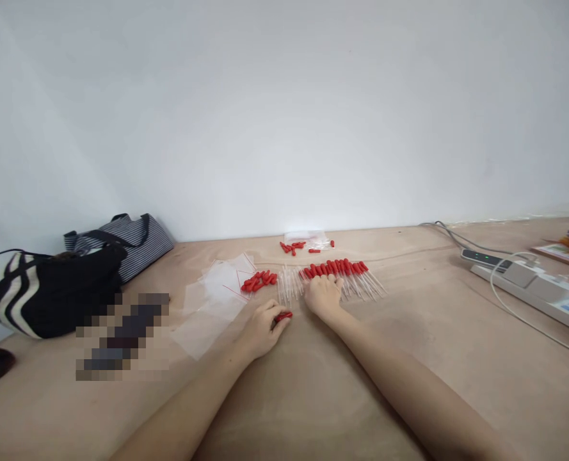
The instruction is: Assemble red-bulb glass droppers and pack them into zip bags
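Observation:
My left hand (264, 326) is closed around a small red pin-shaped piece (283, 316), low over the table. The piece looks like a limp uninflated balloon, but its kind is not certain. My right hand (323, 296) reaches to the row of red pieces (335, 266) lying on thin pale sticks (361, 286). Its fingers are curled down, and their tips and whatever they grip are hidden. Between the hands, a fan of loose sticks (288, 285) lies on the table. Left of it is a pile of similar red pieces (259, 280), beside clear plastic bags (217, 282).
More red pieces (292, 246) and a small clear bag (306, 237) lie near the wall. Striped and black bags (82, 288) stand at the left, near a pixelated object (125, 336). A power strip (543, 294) with cables is at the right.

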Demonstrator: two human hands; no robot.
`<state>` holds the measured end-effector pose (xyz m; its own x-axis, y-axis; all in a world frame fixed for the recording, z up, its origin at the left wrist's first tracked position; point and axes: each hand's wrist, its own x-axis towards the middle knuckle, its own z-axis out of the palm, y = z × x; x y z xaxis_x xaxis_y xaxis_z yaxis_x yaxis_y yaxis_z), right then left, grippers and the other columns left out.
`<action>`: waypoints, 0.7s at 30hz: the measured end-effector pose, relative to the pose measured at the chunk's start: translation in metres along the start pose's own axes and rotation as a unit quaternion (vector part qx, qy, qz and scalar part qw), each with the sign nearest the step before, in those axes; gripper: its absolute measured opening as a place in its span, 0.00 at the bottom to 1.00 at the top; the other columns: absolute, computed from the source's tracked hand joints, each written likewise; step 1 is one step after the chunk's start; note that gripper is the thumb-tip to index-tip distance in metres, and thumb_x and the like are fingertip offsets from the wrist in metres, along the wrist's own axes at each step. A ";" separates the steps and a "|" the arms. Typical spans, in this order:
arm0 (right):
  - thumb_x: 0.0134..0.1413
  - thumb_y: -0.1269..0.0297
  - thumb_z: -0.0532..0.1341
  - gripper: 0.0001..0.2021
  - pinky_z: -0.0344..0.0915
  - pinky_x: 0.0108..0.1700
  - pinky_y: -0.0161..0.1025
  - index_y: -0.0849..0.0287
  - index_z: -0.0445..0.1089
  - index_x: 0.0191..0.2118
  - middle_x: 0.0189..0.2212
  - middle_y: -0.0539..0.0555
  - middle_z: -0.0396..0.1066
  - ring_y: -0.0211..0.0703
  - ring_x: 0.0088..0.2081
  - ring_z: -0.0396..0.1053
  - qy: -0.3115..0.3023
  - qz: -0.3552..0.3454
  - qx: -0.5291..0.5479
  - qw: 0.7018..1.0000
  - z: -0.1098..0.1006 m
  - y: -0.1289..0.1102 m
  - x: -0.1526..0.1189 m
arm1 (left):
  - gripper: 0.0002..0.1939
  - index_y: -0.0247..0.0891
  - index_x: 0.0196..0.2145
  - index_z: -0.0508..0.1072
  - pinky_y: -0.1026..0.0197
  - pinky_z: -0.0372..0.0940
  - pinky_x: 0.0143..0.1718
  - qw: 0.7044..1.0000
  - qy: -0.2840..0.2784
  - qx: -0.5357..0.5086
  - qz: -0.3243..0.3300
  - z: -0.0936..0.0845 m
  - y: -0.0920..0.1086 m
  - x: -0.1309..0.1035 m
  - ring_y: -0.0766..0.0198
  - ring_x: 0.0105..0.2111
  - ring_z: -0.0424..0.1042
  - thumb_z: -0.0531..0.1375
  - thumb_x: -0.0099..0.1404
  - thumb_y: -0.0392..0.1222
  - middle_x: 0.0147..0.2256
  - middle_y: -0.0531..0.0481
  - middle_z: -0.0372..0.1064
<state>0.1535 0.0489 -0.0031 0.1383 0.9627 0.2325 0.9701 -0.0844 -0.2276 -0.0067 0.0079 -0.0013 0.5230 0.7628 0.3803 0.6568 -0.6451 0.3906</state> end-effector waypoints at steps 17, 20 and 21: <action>0.50 0.53 0.56 0.12 0.49 0.40 0.41 0.54 0.70 0.35 0.32 0.52 0.66 0.44 0.38 0.60 0.002 -0.215 0.129 0.968 -0.017 0.102 -0.048 | 0.08 0.39 0.34 0.74 0.62 0.62 0.33 0.999 -0.013 0.000 -0.035 0.001 0.003 0.002 0.64 0.31 0.67 0.54 0.59 0.37 0.31 0.50 0.67; 0.49 0.53 0.57 0.12 0.49 0.40 0.42 0.49 0.71 0.39 0.34 0.52 0.66 0.45 0.39 0.59 -0.002 -0.202 0.144 0.969 -0.012 0.091 -0.042 | 0.08 0.40 0.33 0.74 0.63 0.62 0.32 0.999 -0.008 0.003 -0.035 0.003 0.001 0.002 0.64 0.30 0.67 0.54 0.60 0.37 0.31 0.50 0.68; 0.50 0.54 0.57 0.11 0.49 0.40 0.42 0.48 0.72 0.37 0.34 0.52 0.66 0.45 0.40 0.59 -0.006 -0.200 0.147 0.969 -0.010 0.089 -0.041 | 0.08 0.40 0.33 0.74 0.63 0.62 0.33 0.999 -0.006 0.002 -0.033 0.003 0.001 0.002 0.64 0.30 0.67 0.54 0.60 0.37 0.30 0.51 0.68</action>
<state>0.2360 -0.0005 -0.0236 -0.2410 0.9061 0.3478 0.8461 0.3717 -0.3820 -0.0034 0.0090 -0.0030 0.4852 0.8041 0.3435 0.6918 -0.5933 0.4115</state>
